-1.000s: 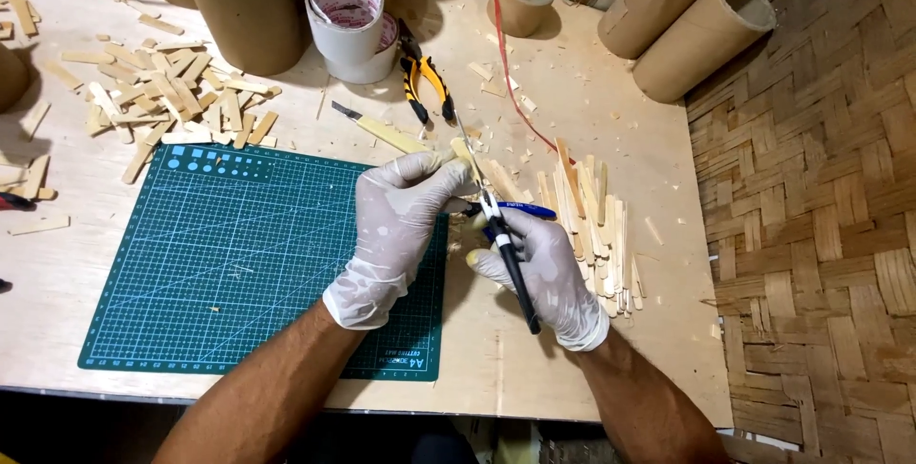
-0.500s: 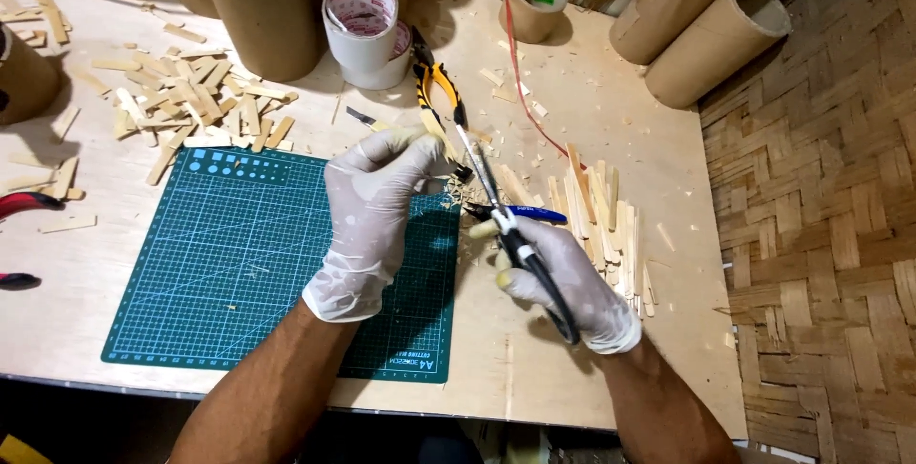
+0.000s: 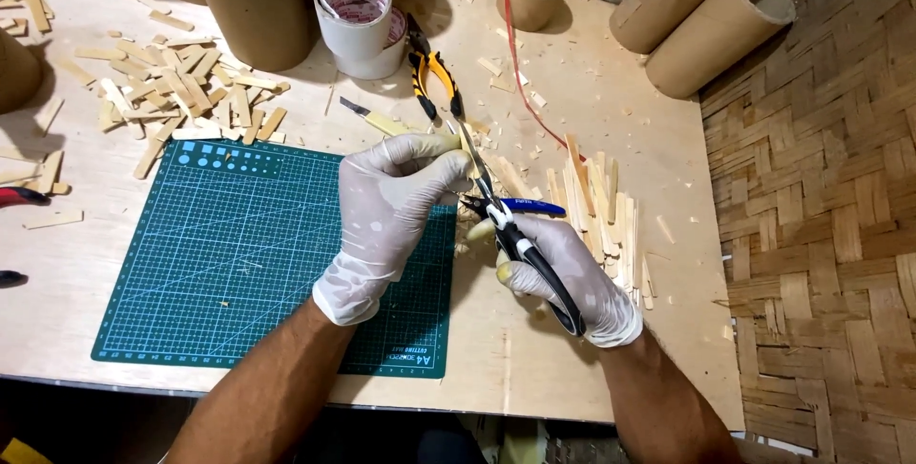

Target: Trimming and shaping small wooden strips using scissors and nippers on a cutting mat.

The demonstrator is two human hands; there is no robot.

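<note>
The right hand (image 3: 568, 278), gloved in white, is closing around the black handles of a pair of scissors (image 3: 510, 230), their blades pointing up and away toward the left fingertips; the left hand (image 3: 386, 216), gloved likewise, is pinching a thin pale wooden stick (image 3: 468, 144) between thumb and fingers, holding it above the table just past the right edge of the green cutting mat (image 3: 248, 254).

The blades are working very near the left thumb, so a slip, or the stick splitting along its grain, is likely to nick the glove; a snipped end may also be springing off among the shavings (image 3: 487, 154) below, where it would be hard to find; and a stick gripped this lightly could twist, leaving a crooked cut.

The stick is looking flat, narrow and light tan, mostly hidden by the fingers, so I cannot tell its full length.

Just beside the right hand a blue-handled tool (image 3: 520, 206) is lying on the plywood table (image 3: 611, 111); right of it long splints (image 3: 601, 206) are piling up; yellow-and-black pliers (image 3: 434, 78) and a roll of tape (image 3: 361, 16) are sitting further back, with short offcuts (image 3: 181, 92) scattered at the left and cardboard tubes (image 3: 250, 1) standing behind.
</note>
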